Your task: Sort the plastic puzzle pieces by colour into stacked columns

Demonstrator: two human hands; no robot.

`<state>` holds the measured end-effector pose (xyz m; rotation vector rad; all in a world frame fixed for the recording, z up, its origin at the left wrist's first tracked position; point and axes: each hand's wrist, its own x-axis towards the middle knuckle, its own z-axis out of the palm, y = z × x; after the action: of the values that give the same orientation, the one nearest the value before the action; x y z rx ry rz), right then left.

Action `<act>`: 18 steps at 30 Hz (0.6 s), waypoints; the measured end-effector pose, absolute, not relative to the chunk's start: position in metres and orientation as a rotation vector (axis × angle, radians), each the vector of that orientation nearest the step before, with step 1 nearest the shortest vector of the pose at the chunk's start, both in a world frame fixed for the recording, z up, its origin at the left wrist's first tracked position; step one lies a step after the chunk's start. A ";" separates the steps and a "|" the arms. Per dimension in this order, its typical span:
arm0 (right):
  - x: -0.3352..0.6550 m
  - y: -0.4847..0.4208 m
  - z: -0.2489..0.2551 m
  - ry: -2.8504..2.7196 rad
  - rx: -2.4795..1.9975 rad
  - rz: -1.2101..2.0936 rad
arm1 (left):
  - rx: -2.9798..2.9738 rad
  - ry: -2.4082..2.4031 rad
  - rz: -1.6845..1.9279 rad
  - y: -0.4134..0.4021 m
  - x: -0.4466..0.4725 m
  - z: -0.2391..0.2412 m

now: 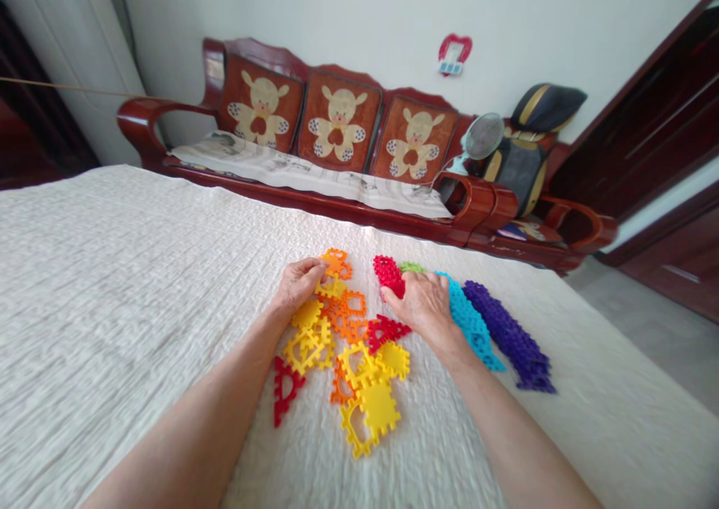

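Observation:
My left hand (300,284) is pinched at the edge of an orange interlocking tile (335,258), at the far end of a loose pile. A yellow tile (332,287) lies just under those fingers. My right hand (424,299) reaches over a row of red tiles (386,271), its thumb against the row's near end and its curled fingertips partly hidden. Behind that hand a row of green tiles (413,267) shows only in part. Between my forearms lie several loose tiles, among them a solid yellow tile (379,406), a red triangle (387,331) and another red triangle (286,389).
Right of my right hand run a row of light blue tiles (469,318) and a row of purple tiles (511,337). Everything rests on a quilted white cover (168,269). Beyond its far edge stand a wooden sofa (337,194) with cushions and a small fan (484,136).

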<state>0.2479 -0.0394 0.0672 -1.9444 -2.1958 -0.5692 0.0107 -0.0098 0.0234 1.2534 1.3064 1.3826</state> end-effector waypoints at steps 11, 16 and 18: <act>0.239 -0.046 0.073 -2.238 -1.644 -0.442 | 1.203 1.294 1.395 -0.008 0.010 0.021; 0.213 -0.063 0.072 -2.427 -1.157 0.042 | 1.161 1.250 1.385 -0.008 0.008 0.019; 0.200 -0.075 0.071 -2.489 -0.998 0.193 | 1.140 1.230 1.370 -0.008 0.006 0.019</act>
<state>0.2004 -0.0755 0.0710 -0.9977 -2.4891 0.1931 0.0061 -0.0077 0.0187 1.1400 1.2296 1.3700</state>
